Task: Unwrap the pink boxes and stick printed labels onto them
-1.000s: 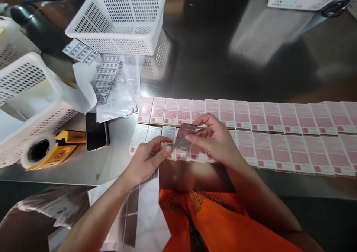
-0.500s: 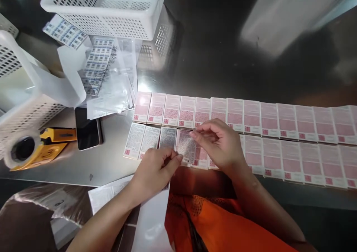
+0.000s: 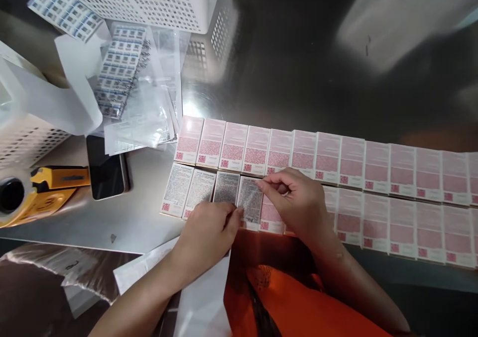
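I work at a shiny steel table (image 3: 298, 78) carrying two rows of pink cartons (image 3: 373, 168); toward ten o'clock sit a white basket (image 3: 149, 1), sticker sheets (image 3: 119, 68), a phone (image 3: 106, 170) and a yellow tape dispenser (image 3: 45, 192). A second ago the grey label (image 3: 249, 201) was lifted between my hands; now it lies flat on the fourth carton of the near row, at six o'clock. My left hand (image 3: 207, 235) has its fingers narrowed, tips on the label's lower left corner. My right hand (image 3: 298, 202) pinches thumb and forefinger nearly closed at the label's upper right corner.
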A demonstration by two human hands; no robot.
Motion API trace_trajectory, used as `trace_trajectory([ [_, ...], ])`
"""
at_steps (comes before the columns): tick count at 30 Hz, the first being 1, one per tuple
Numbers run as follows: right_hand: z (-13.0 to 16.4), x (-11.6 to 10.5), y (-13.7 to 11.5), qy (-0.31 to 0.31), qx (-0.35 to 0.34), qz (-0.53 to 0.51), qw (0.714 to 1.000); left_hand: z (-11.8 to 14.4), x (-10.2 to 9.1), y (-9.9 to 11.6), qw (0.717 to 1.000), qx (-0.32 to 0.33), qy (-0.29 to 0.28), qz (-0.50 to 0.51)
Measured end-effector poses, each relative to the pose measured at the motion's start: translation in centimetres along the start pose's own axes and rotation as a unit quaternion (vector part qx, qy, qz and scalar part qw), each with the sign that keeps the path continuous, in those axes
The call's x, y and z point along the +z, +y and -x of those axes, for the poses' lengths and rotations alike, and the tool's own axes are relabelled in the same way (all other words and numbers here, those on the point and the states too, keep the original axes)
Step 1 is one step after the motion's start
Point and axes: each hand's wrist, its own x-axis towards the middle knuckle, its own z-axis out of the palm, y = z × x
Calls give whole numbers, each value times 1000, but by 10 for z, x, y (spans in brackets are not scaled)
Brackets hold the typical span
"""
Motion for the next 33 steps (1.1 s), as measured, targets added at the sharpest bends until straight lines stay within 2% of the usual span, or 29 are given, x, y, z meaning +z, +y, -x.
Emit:
trace_trajectory([
  [5, 1, 5, 2, 28, -14, 18, 999, -3, -1, -1, 1000, -8, -15, -6],
  [14, 3, 5, 2, 42, -27, 34, 998, -7, -3, -1, 999, -22, -38, 9],
  [33, 3, 8, 0, 61, -29, 46, 997, -8, -4, -1, 999, -18, -38, 17],
])
